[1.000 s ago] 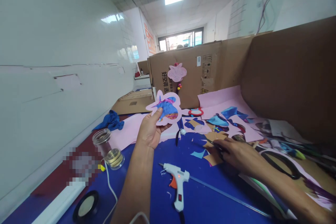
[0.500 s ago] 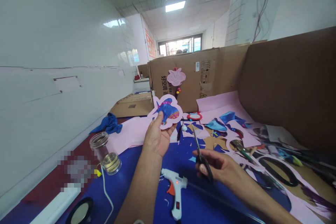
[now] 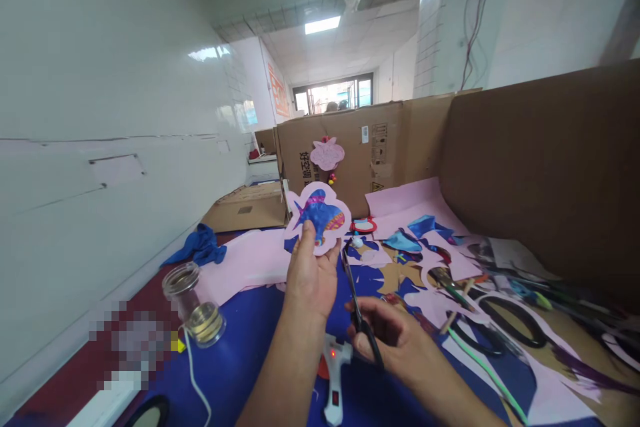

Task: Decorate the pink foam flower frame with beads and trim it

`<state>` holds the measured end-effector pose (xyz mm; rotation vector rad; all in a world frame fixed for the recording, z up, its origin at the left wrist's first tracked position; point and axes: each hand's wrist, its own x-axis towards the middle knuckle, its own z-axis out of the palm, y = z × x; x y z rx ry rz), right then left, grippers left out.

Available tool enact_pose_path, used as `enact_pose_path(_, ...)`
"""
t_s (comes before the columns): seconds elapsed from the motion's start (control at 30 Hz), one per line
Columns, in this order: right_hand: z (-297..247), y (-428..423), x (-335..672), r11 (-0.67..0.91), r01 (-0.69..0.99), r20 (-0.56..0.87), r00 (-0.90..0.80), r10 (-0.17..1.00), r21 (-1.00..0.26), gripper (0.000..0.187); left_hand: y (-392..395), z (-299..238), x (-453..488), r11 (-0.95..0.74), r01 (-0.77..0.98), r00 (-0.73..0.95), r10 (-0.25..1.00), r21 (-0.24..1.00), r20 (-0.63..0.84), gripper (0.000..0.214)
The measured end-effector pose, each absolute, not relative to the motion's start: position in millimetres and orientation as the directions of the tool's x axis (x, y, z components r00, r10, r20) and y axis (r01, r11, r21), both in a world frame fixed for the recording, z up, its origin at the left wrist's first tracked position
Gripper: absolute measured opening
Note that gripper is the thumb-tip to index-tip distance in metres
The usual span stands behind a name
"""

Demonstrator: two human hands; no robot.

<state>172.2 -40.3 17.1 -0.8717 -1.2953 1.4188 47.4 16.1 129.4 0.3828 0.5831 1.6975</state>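
My left hand [image 3: 311, 277] holds up a pink scalloped cut-out [image 3: 317, 215] with a blue and multicoloured fish shape on it, thumb on its front. My right hand [image 3: 395, 343] grips a pair of black-handled scissors [image 3: 359, 310], blades pointing up towards the cut-out's lower right edge. A white hot glue gun [image 3: 334, 377] lies on the blue table cover [image 3: 245, 360] just below both hands, its red light on.
A glass jar [image 3: 193, 303] stands at the left with a white cord beside it. Pink sheets [image 3: 247, 260], blue and brown scraps [image 3: 405, 260] and larger black scissors [image 3: 510, 330] litter the right side. Cardboard walls [image 3: 540, 173] enclose the back and right.
My right hand picked the scissors up off the scraps and brought them left to the cut-out. My left hand shifted slightly right with the cut-out.
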Motion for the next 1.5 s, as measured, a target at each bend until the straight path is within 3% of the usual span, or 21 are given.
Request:
enact_pose_path(0.3, 23, -46, 150, 0.059, -0.240, 0.098, -0.156, 0.983, -0.969, 0.069, 8, 136, 55, -0.188, -0.818, -0.278, 0.957, 0.544, -0.087, 0.018)
enact_pose_path(0.53, 12, -50, 150, 0.117, -0.301, 0.174, -0.171, 0.970, -0.946, 0.050, 0, 139, 69, -0.157, -0.850, -0.249, 0.961, 0.502, -0.121, 0.022)
enact_pose_path(0.7, 13, -51, 154, 0.138, -0.285, 0.191, -0.167, 0.967, -0.948, 0.049, -2, 138, 75, -0.176, -0.847, -0.248, 0.966, 0.502, -0.079, 0.022)
enact_pose_path(0.9, 17, -51, 157, 0.142, -0.267, 0.188, -0.156, 0.970, -0.953, 0.060, -1, 132, 78, -0.200, -0.823, -0.267, 0.962, 0.532, -0.051, 0.020)
enact_pose_path(1.23, 13, -50, 161, 0.143, -0.262, 0.190, -0.165, 0.968, -0.954, 0.057, 1, 127, 80, -0.214, -0.825, -0.278, 0.960, 0.522, -0.045, 0.019)
enact_pose_path(1.5, 13, -49, 160, 0.088, -0.280, 0.105, -0.045, 0.993, -0.956, 0.062, 8, 127, 59, -0.106, -0.783, -0.220, 0.969, 0.612, -0.113, 0.013)
